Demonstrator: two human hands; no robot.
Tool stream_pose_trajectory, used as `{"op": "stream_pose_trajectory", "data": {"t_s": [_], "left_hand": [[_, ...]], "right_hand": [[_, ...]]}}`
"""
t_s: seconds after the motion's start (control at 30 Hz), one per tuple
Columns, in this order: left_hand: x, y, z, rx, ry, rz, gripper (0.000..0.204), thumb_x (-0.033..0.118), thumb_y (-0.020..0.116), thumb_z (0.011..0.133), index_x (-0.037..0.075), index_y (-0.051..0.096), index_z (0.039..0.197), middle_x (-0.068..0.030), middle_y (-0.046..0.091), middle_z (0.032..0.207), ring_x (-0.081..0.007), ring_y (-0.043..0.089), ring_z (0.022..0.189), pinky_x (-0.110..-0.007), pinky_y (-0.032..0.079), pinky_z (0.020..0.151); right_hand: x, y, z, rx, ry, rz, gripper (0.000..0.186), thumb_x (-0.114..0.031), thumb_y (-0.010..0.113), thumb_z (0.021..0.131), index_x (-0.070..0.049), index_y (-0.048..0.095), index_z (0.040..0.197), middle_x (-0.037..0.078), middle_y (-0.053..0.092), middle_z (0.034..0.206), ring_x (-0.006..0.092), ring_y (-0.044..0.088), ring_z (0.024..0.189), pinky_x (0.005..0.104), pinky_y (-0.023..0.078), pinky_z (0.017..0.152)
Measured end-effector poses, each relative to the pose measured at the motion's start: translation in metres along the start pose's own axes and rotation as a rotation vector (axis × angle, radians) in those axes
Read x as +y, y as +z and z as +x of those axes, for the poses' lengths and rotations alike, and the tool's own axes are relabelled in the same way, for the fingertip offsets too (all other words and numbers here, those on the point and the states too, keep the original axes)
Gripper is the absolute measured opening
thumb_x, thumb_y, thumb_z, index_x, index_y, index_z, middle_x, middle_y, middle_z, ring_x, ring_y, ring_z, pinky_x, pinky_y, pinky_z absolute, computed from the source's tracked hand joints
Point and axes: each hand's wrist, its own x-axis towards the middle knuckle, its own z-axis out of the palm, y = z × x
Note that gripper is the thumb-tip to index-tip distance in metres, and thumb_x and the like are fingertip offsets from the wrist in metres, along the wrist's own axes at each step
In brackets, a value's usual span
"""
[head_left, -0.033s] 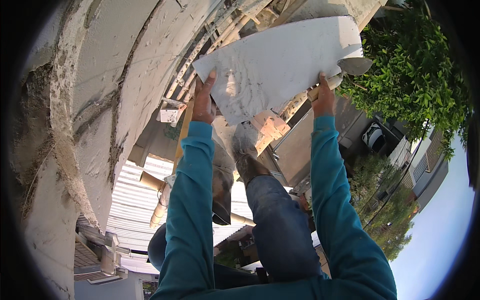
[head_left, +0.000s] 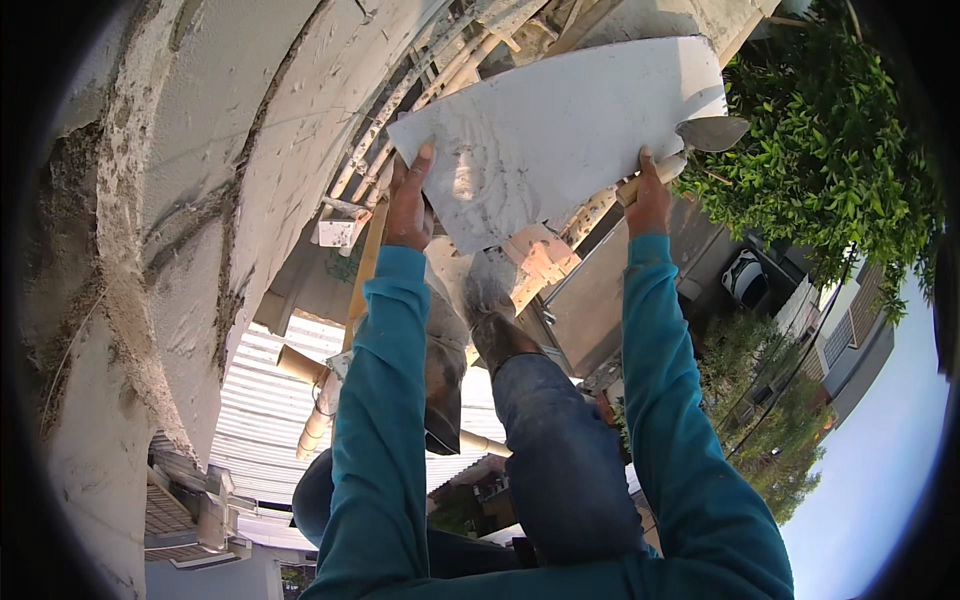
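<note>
A broad white slab [head_left: 580, 110], with grey mortar-like smears on its left part, spans the space between my hands. My left hand [head_left: 408, 200] grips its lower left corner, thumb on the upper face and fingers hidden beneath. At the right edge my right hand [head_left: 648, 195] is closed, its thumb pressed on the slab. That same hand also holds a trowel [head_left: 712, 133] by its light handle; the metal blade points to the right beside the slab.
A rough plastered wall [head_left: 190, 200] rises on the left. My boots [head_left: 500, 335] stand on boards and poles high up. Beyond the slab lie bamboo-like poles [head_left: 455, 75]. A corrugated roof [head_left: 270, 420] is below, a leafy tree [head_left: 830, 140] to the right, a parked vehicle [head_left: 745, 278] far down.
</note>
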Motion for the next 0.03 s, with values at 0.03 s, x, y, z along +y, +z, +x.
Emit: {"op": "stream_pose_trajectory", "data": {"t_s": [0.03], "left_hand": [[-0.0063, -0.0061, 0.0032, -0.002, 0.024, 0.002, 0.072, 0.031, 0.071, 0.091, 0.006, 0.035, 0.148, -0.0113, 0.047, 0.144, -0.0250, 0.048, 0.130, -0.042, 0.040, 0.110]], "right_hand": [[0.0042, 0.0046, 0.0012, -0.015, -0.004, 0.002, 0.052, -0.020, 0.071, 0.091, -0.007, 0.046, 0.135, 0.011, 0.060, 0.125, 0.0263, 0.064, 0.109, 0.0452, 0.059, 0.087]]}}
